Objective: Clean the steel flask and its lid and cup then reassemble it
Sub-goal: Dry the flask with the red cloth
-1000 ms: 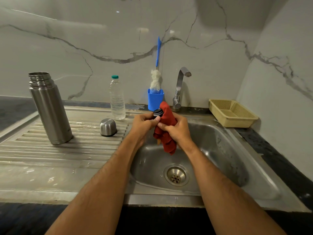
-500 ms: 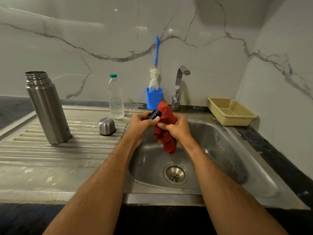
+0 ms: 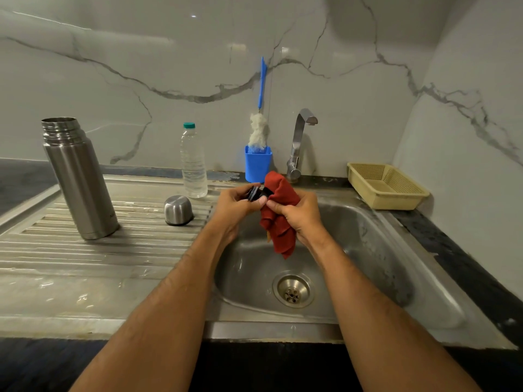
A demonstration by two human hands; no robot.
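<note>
The open steel flask (image 3: 77,179) stands upright on the ribbed drainboard at the left. Its steel cup (image 3: 177,209) sits upside down on the drainboard, to the right of the flask. Over the sink, my left hand (image 3: 236,206) pinches the small black lid (image 3: 256,193) between thumb and fingers. My right hand (image 3: 297,215) grips a red cloth (image 3: 278,219) and holds it against the lid's right side. The cloth hangs down below both hands and hides part of the lid.
A clear water bottle (image 3: 194,162) stands behind the cup. A blue holder (image 3: 258,163) with a bottle brush (image 3: 259,128) and the tap (image 3: 300,142) stand at the back of the sink (image 3: 368,250). A beige basket (image 3: 386,185) sits at the right.
The lid has turned a little in my left fingers, now showing more of its side. Both hands stay over the sink with the cloth against the lid.
</note>
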